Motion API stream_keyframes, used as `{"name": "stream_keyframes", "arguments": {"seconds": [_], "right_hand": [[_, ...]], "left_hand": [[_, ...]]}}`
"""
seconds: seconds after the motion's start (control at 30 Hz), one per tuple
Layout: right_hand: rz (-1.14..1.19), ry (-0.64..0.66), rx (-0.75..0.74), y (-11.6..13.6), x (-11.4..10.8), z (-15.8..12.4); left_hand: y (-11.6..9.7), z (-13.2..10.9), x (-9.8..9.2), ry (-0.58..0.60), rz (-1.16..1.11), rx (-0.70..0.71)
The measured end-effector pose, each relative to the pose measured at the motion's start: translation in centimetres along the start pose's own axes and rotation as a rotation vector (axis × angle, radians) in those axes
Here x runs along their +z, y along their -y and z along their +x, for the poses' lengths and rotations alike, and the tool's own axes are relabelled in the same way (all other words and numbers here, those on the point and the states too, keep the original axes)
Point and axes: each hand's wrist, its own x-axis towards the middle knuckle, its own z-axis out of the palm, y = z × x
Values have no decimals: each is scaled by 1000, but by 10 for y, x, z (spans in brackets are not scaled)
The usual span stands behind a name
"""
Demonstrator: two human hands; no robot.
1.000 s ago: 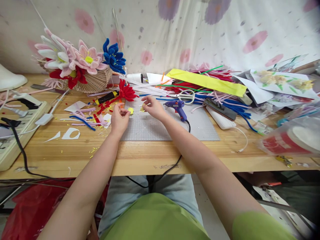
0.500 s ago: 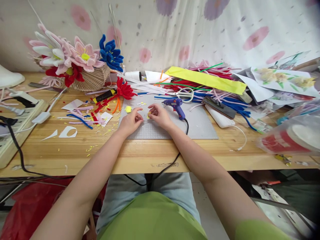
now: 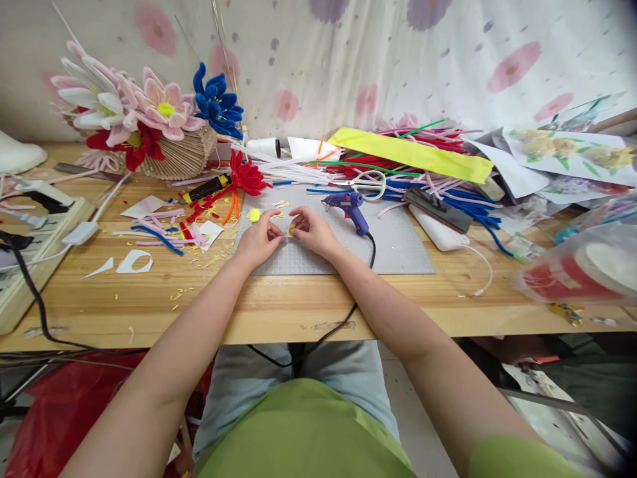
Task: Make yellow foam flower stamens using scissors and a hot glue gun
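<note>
Over the grey cutting mat [image 3: 338, 255], my left hand [image 3: 259, 239] and my right hand [image 3: 314, 232] are close together with the fingertips nearly touching. Between my right thumb and fingers is a small yellow piece [image 3: 292, 228], mostly covered. My left hand is pinched on a thin pale strand [image 3: 287, 236] that reaches toward the yellow piece; its kind is too small to tell. A yellow tuft [image 3: 253, 215] lies just beyond my left hand. The purple glue gun [image 3: 351, 209] rests on the mat to the right of my right hand.
Scissors [image 3: 369, 184] and bundled pipe cleaners [image 3: 293, 174] lie behind the mat. A red pipe-cleaner flower [image 3: 246, 174] and scraps are at left, near a power strip [image 3: 44, 259]. A phone [image 3: 436, 209] and a bagged cup [image 3: 572, 272] stand right. The glue gun's cord [image 3: 343, 324] crosses the table edge.
My two hands have drawn slightly closer together, the right one moving a little left with the yellow piece. The view has shifted slightly; the glue gun stays in place.
</note>
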Motion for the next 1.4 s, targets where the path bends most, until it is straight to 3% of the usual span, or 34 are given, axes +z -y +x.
{"name": "stream_keyframes", "arguments": {"seconds": [0.83, 1.1, 1.17, 1.27, 1.4], "right_hand": [[102, 71, 13, 6, 0, -3], [137, 53, 52, 8, -1, -3], [163, 43, 71, 6, -1, -2], [233, 7, 128, 3, 0, 1], [353, -40, 245, 1, -3, 2]], "left_hand": [[-2, 0, 0, 8, -42, -6], [0, -2, -1, 24, 3, 54], [-2, -3, -3, -27, 26, 113], [-5, -2, -6, -225, 47, 138], [6, 8, -18, -628, -112, -67]]}}
